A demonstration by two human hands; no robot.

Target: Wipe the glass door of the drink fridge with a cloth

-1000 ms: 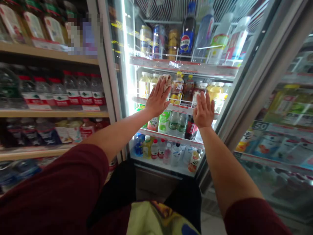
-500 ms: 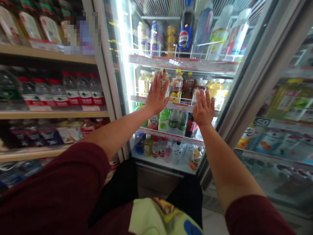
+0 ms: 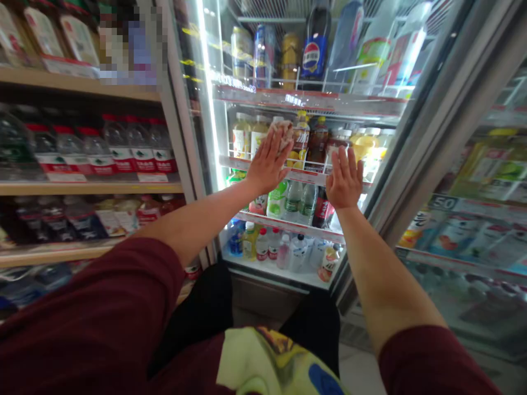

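Observation:
My left hand (image 3: 269,163) lies flat with its fingers stretched out, pressing a crumpled whitish-brown cloth (image 3: 285,131) against the glass door (image 3: 263,192) of a lit drinks fridge. Only the cloth's upper edge shows beyond the fingertips; the rest is hidden under the hand. To the right, my right hand (image 3: 345,181) rests palm-forward at the same glass, its fingers extended and nothing visibly held. Behind the glass, bottles of yellow and brown drinks (image 3: 302,137) stand on the shelf near both hands.
Red-capped water bottles (image 3: 123,145) fill wooden shelves on the left. A metal door frame (image 3: 395,181) borders the right, with another drinks fridge (image 3: 473,219) beyond it. A Pepsi bottle (image 3: 315,52) stands on a higher shelf. My knees (image 3: 206,312) are close to the fridge's base.
My left hand and the cloth have shifted slightly right and down over the glass. My right hand has stayed almost in place. The view has moved a little.

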